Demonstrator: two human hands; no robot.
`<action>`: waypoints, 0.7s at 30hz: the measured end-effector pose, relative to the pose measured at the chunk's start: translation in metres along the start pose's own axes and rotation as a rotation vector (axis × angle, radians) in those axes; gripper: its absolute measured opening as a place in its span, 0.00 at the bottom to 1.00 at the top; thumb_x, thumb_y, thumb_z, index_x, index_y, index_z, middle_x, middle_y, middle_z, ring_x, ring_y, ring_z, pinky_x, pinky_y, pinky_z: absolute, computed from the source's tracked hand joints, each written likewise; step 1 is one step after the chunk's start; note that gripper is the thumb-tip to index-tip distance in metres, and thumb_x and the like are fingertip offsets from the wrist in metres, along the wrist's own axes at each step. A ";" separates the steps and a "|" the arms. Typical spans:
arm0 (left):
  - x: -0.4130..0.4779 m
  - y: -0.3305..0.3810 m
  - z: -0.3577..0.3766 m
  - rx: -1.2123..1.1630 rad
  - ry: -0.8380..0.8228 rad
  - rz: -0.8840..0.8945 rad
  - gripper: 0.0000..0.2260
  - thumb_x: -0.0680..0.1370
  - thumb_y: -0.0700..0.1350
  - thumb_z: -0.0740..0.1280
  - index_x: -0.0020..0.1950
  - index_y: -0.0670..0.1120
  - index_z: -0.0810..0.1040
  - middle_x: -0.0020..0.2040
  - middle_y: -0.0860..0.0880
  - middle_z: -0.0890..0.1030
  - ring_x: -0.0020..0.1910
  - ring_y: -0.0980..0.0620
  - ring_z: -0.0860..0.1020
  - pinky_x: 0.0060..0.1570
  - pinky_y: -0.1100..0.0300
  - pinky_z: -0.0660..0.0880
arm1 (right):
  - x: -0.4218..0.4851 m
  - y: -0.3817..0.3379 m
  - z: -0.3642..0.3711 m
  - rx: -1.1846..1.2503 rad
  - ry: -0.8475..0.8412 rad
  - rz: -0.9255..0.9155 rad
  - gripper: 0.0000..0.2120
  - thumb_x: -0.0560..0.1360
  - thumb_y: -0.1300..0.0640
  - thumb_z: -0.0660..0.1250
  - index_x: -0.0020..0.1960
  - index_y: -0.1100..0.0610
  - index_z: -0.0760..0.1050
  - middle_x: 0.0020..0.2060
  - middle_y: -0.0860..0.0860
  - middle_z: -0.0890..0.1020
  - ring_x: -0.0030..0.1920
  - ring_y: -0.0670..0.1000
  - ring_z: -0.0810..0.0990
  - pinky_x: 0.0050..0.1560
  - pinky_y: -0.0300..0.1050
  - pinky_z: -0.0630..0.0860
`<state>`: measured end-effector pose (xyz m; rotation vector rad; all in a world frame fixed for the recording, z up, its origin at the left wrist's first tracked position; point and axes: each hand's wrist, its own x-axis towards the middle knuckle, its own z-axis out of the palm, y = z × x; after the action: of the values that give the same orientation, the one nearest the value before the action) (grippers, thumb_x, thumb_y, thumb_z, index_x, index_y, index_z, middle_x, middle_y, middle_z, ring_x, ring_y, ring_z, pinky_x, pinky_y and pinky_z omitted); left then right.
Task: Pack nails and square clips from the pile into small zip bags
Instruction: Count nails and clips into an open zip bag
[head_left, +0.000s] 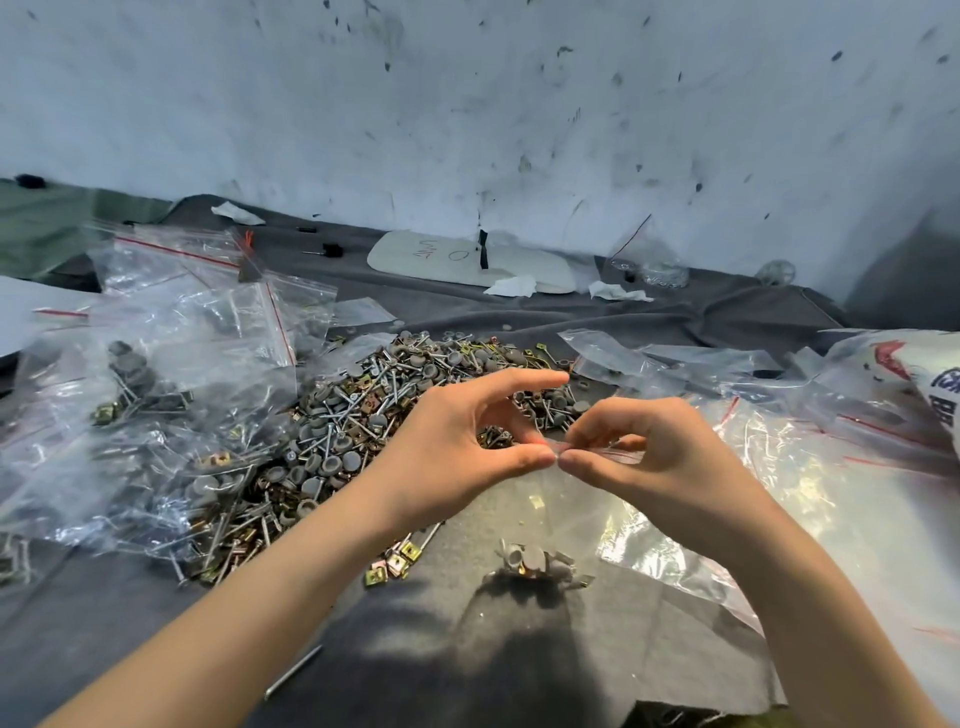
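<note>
Fingers: on my feed, the fingers (535, 460) of both hands are pinching the top edge of the small zip bag (548, 512), thumb tips touching each other.
Left hand (457, 447): thumb and one finger nip the bag's edge; the forefinger stretches out above, free of it.
Right hand (660, 457): fingers curled, nipping the same edge from the 3 o'clock side.
Bag: it hangs from the pinch towards 6 o'clock, with a few nails and square clips (527, 561) bunched at its bottom, which sits on the counter (467, 649).
Pile (363, 410): nails and clips heaped at 10 o'clock from the hands, on the grey cloth.
Filled bags (156, 374): stacked at 9 o'clock, touching the pile.
Empty bags (779, 467): spread at 3 o'clock, under the right wrist.
Loose clips (395, 564): at 7 o'clock from the hands, just beside the left forearm.
Loose nail (293, 670): alone at 7 o'clock, near the frame's lower edge.
</note>
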<state>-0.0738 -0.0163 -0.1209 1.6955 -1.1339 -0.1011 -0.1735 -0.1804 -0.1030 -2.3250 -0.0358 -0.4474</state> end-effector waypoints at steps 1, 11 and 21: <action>-0.001 -0.001 0.001 -0.009 0.009 -0.006 0.25 0.70 0.42 0.76 0.65 0.54 0.75 0.42 0.55 0.85 0.46 0.64 0.81 0.55 0.74 0.70 | 0.000 0.000 0.001 -0.026 -0.004 -0.003 0.05 0.70 0.58 0.74 0.37 0.51 0.80 0.31 0.45 0.81 0.34 0.42 0.79 0.40 0.40 0.77; -0.002 -0.004 0.006 -0.042 -0.051 -0.102 0.05 0.74 0.39 0.71 0.41 0.49 0.79 0.46 0.51 0.85 0.47 0.58 0.82 0.54 0.61 0.77 | 0.001 0.006 0.006 -0.005 0.010 -0.034 0.04 0.70 0.61 0.74 0.38 0.55 0.80 0.33 0.46 0.82 0.37 0.43 0.80 0.42 0.36 0.76; -0.002 -0.009 0.012 0.202 -0.010 0.008 0.04 0.76 0.40 0.68 0.44 0.43 0.82 0.53 0.54 0.83 0.48 0.63 0.79 0.50 0.72 0.72 | 0.000 0.011 0.011 -0.025 0.055 -0.086 0.03 0.69 0.58 0.75 0.40 0.53 0.81 0.34 0.45 0.82 0.37 0.42 0.79 0.39 0.31 0.72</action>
<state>-0.0763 -0.0231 -0.1346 1.8698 -1.1907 0.0100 -0.1680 -0.1808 -0.1179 -2.3407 -0.1045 -0.5581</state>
